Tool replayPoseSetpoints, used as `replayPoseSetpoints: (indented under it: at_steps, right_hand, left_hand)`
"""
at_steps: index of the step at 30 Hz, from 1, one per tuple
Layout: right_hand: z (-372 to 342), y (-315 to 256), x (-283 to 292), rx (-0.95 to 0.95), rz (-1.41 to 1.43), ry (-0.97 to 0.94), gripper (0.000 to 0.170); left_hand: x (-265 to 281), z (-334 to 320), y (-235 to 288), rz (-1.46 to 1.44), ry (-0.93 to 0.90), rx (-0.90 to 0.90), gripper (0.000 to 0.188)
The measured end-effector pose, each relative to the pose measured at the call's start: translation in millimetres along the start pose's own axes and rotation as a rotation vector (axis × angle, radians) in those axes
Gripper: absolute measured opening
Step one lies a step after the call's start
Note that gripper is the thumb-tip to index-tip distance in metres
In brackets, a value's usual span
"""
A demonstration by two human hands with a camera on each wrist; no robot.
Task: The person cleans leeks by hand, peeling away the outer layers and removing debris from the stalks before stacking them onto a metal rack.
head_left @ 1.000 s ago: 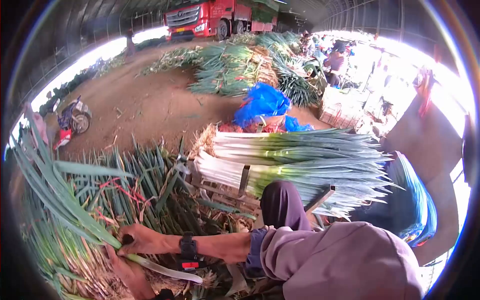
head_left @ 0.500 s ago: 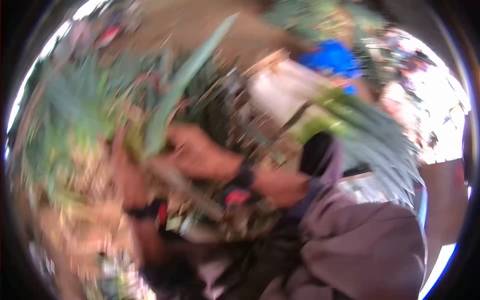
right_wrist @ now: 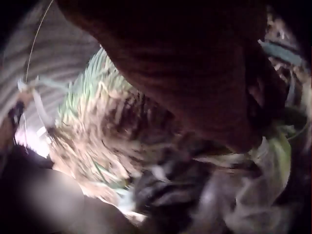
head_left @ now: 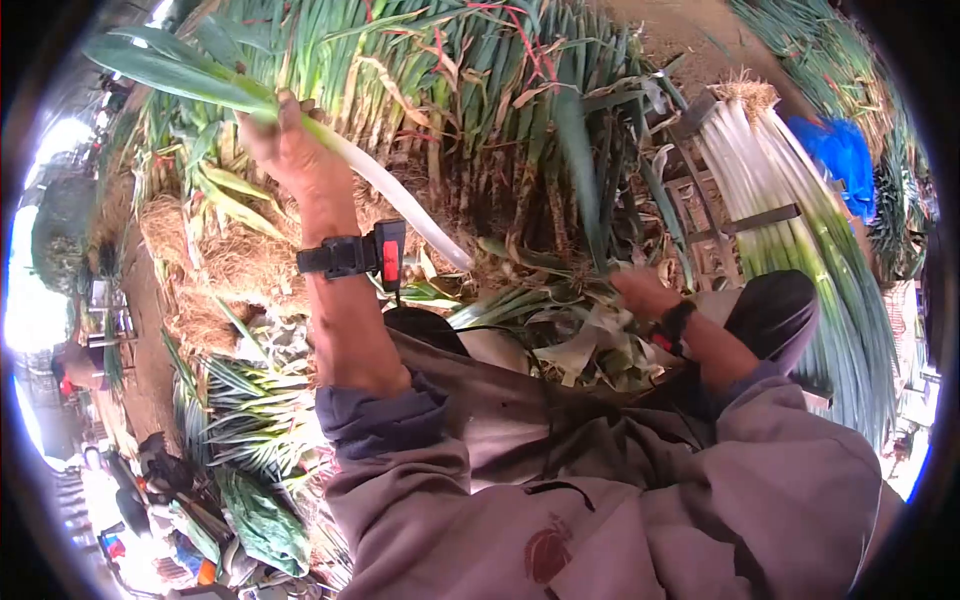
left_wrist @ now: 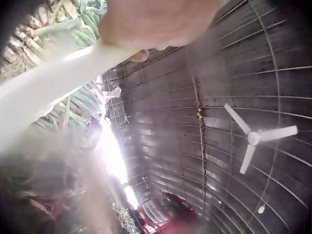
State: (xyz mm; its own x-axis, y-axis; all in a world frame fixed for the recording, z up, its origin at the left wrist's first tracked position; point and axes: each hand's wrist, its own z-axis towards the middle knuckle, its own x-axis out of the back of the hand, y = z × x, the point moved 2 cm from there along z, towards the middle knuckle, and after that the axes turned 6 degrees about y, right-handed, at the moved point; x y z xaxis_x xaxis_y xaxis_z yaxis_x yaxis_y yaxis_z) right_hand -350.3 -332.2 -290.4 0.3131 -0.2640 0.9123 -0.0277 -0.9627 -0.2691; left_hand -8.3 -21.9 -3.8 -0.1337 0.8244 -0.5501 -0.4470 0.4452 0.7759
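Observation:
My left hand (head_left: pixel 305 160) grips a long green onion (head_left: pixel 395 195) where the white shank turns green. Its leaves point to the upper left and its bare white end points down right. The left wrist view shows the pale shank (left_wrist: pixel 53 85) running out from under that hand. Apart from it, my right hand (head_left: pixel 645 293) is low over a heap of stripped leaves (head_left: pixel 590 340), blurred in the head view. In the right wrist view its dark underside (right_wrist: pixel 180 73) hides the fingers' grip, with a pale green leaf (right_wrist: pixel 280 163) close by; I cannot tell whether it holds anything.
Unpeeled onions (head_left: pixel 470 130) stand packed in front, roots down. On the right, a rack (head_left: pixel 705 215) carries cleaned white onions (head_left: pixel 765 180), with a blue plastic sheet (head_left: pixel 840 165) behind. Root clumps and loose leaves (head_left: pixel 260 410) lie at the left.
The view has swung left and downward. Both hands were together at the onion; now the left alone holds it out to the upper left, and the right has moved away over the leaf heap.

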Motion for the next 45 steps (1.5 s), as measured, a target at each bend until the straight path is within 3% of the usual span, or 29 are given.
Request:
replayPoseSetpoints:
  at_steps: [2,4,5,7,8,9,11,13,16,18,21,24,28,30,31,32,34,35,36,38,39,41,42,43,44,45]
  right_hand:
    - [-11,-4,-7,-0.028,-0.031,-0.035,0.036]
    - [-7,-35,42,-0.060,0.039,-0.070,0.042]
    - [4,-60,81,-0.056,0.054,0.208,0.041]
    - [31,-102,158,-0.127,0.250,0.367,0.033]
    - [52,-105,168,0.054,0.246,0.488,0.026]
    - [63,-129,200,0.011,0.507,0.490,0.027]
    - [93,-157,226,0.398,0.630,0.987,0.028]
    - [114,-172,245,0.331,0.818,0.936,0.027]
    - [123,-185,264,0.370,0.675,0.845,0.028]
    - [126,-186,260,0.389,0.707,0.861,0.027]
    - [124,-182,251,0.335,0.522,0.996,0.023]
    - [124,-174,244,0.208,0.672,0.906,0.018]
    - [110,-176,236,0.321,0.391,1.017,0.011]
    - [83,-185,232,0.646,0.266,0.674,0.009]
    - [70,-185,227,0.624,0.315,0.491,0.011]
    - [62,-182,224,0.626,0.317,0.489,0.011]
    - [49,-173,225,0.742,0.675,0.730,0.014]
    - [44,-170,241,0.745,0.742,0.806,0.016]
    - [44,-166,252,0.613,0.825,0.755,0.016]
    - [30,-161,272,0.142,1.261,0.335,0.019]
    - [26,-156,264,0.148,1.263,0.335,0.019]
    - [29,-136,220,0.132,0.969,0.402,0.022]
    - [34,-118,155,0.247,0.736,0.477,0.015]
    - [24,-105,96,0.231,0.560,0.362,0.016]
    - [6,-95,51,0.215,0.434,0.175,0.018]
    - [-14,-86,15,0.184,0.333,-0.039,0.020]
  left_hand:
    - [8,4,10,0.054,-0.014,-0.064,0.042]
    - [11,7,13,0.005,0.033,0.089,0.059]
    - [-4,-8,22,0.087,0.037,0.042,0.058]
    - [-12,-14,11,-0.001,0.031,0.051,0.052]
    - [-18,-18,3,-0.078,0.029,0.059,0.046]
    - [-20,-24,-2,-0.182,0.073,0.200,0.040]
    - [-19,-21,-17,-0.214,-0.037,0.277,0.037]
    - [-23,-29,-22,-0.265,-0.152,0.412,0.027]
    - [-41,-49,-21,-0.239,-0.183,0.454,0.025]
    - [-42,-51,-26,-0.244,-0.216,0.444,0.024]
    - [-43,-51,-40,-0.227,-0.261,0.516,0.033]
    - [-47,-58,-37,-0.201,-0.332,0.526,0.033]
    - [-55,-70,-31,-0.187,-0.250,0.426,0.034]
    - [-51,-68,-31,-0.217,-0.205,0.396,0.036]
    - [-49,-64,-31,-0.213,-0.202,0.395,0.036]
    - [-46,-58,-31,-0.207,-0.209,0.393,0.037]
    - [-42,-49,-35,-0.198,-0.204,0.390,0.037]
    - [-42,-47,-34,-0.185,-0.116,0.385,0.035]
    - [-41,-43,-36,-0.174,-0.035,0.377,0.034]
    - [-36,-32,-44,-0.212,-0.097,0.352,0.026]
    - [-34,-28,-45,-0.198,-0.082,0.344,0.026]
    - [-24,-16,-50,-0.118,-0.034,0.340,0.032]
    - [-25,-21,-39,-0.066,0.088,0.396,0.035]
    - [-20,-18,-35,0.007,0.175,0.436,0.041]
    - [-15,-12,-43,-0.104,0.031,0.368,0.042]
    - [-17,-13,-41,-0.138,0.107,0.372,0.036]
